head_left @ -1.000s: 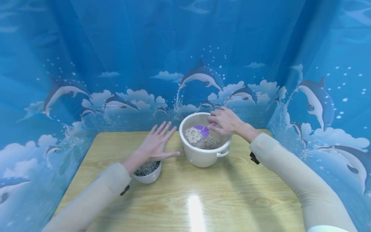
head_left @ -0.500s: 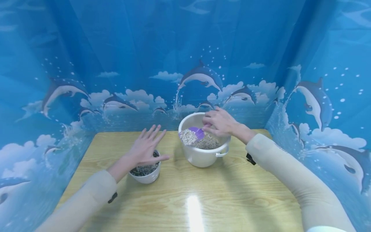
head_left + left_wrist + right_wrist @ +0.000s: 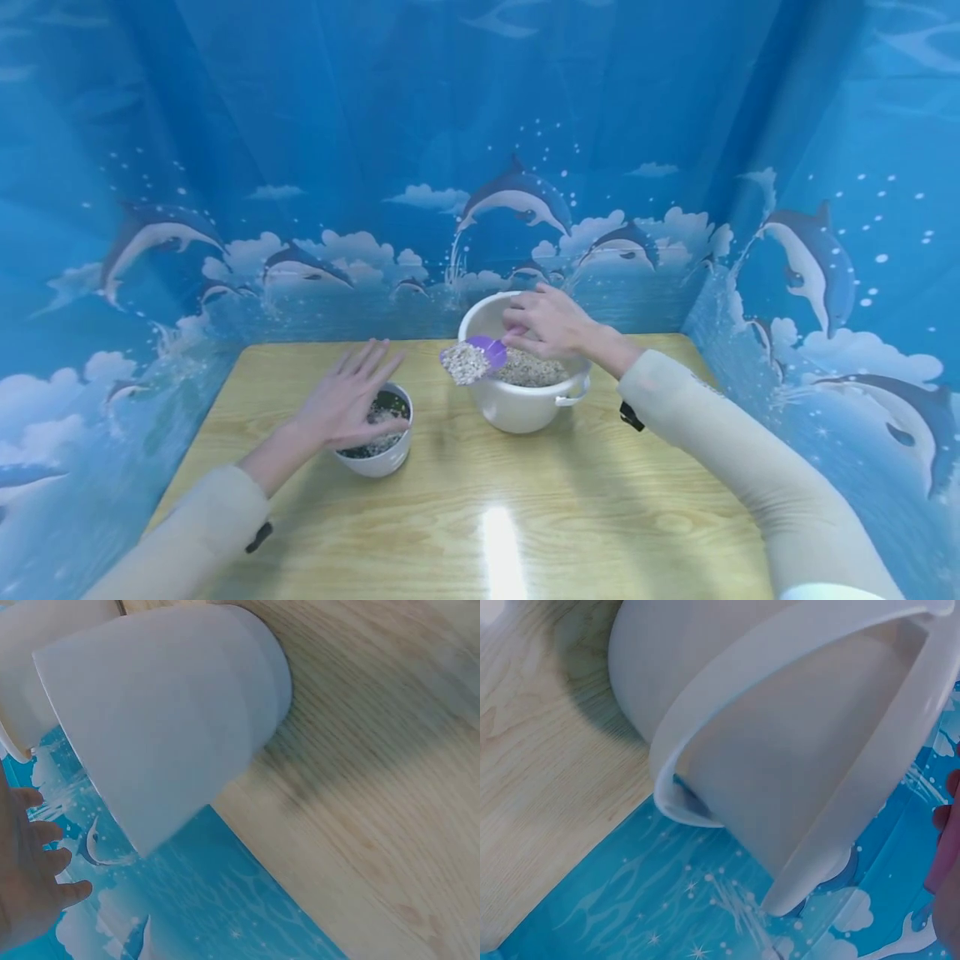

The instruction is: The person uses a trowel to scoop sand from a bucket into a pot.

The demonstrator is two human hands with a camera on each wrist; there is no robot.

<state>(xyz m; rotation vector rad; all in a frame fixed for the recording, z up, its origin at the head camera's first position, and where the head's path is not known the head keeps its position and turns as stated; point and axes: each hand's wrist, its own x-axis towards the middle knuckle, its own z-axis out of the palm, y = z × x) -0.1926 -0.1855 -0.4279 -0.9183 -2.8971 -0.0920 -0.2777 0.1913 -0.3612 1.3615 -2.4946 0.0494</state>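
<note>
the right hand (image 3: 547, 325) pinches a purple scoop (image 3: 480, 354) heaped with grain, just past the big pot (image 3: 525, 404) rim, short of the small bowl (image 3: 378, 454). left hand (image 3: 348, 404) flat, fingers straight, holding nothing, over that part-filled bowl. this load is not yet tipped in.

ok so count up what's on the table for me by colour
White: 2, the large pot and the small bowl.
Purple: 1, the scoop of grain that the right hand holds.
Total: 3.
</note>
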